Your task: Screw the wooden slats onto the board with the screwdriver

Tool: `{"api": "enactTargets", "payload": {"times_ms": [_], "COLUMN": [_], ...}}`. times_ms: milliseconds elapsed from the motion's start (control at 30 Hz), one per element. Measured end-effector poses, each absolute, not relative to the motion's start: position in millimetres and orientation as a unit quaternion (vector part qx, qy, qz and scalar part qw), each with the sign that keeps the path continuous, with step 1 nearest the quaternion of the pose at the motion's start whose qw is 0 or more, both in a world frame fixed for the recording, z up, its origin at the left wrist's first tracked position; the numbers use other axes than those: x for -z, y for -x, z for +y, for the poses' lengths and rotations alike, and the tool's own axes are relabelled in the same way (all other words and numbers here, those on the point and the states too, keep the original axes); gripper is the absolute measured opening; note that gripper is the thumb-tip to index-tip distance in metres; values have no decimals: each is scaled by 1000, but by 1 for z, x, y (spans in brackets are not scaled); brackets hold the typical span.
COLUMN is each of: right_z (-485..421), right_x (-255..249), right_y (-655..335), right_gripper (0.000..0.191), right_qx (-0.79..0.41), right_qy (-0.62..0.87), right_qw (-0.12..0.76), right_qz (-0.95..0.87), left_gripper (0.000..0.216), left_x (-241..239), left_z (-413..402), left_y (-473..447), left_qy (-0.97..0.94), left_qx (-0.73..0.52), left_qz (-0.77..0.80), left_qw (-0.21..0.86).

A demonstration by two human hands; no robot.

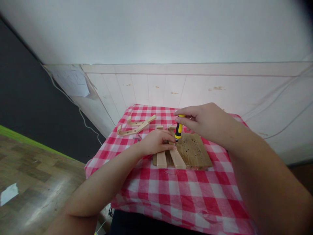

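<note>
My right hand [204, 122] is closed around a small screwdriver [178, 128] with a yellow and black handle, held upright with its tip down on a pale wooden slat [177, 159]. My left hand [157, 142] lies across two parallel wooden slats [161, 160], fingers pressed down on them right beside the screwdriver tip. The slats rest on a brown wooden board [194, 150] speckled with small holes. All of it sits on a small table covered with a red and white checked cloth [181, 192].
Two curved wooden pieces [136, 127] lie at the far left of the table, with small dark screws [138, 138] just in front of them. A white panelled wall [171, 85] stands behind. Wooden floor [36, 182] lies to the left.
</note>
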State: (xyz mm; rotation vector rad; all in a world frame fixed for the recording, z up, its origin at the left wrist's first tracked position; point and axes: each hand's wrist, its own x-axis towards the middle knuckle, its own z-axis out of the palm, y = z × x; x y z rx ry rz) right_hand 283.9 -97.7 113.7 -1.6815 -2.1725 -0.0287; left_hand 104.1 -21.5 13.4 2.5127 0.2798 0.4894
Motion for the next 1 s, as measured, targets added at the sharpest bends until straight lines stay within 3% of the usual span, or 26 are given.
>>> {"api": "enactTargets", "payload": {"times_ms": [300,467,633,833,1000], "right_z": [-108,-105,-107,-110,-105], "right_x": [-121,-122,-123,-127,-124], "right_y": [-284,-284,-286,-293,-295], "right_gripper": [30,29,36,29,47], "right_qx": [-11,27,-17,-6,45], "right_qy": [624,616,596,605,651], "right_qw": [115,123,159,107,71], "right_qz": [-773,-778,-787,-789,-755], "left_gripper": [14,14,17,17,16], "left_x": [-10,-7,-9,-13,-11], "left_z": [-19,-15,-10,-14,-27], "left_y": [-105,-106,-105,-102,-99], "left_qy": [-937,-943,-941,-932,-919], "left_qx": [-175,-169,-142,-125,-142], "left_qz": [100,91,84,125,198], "left_qw": [285,273,295,317,309]}}
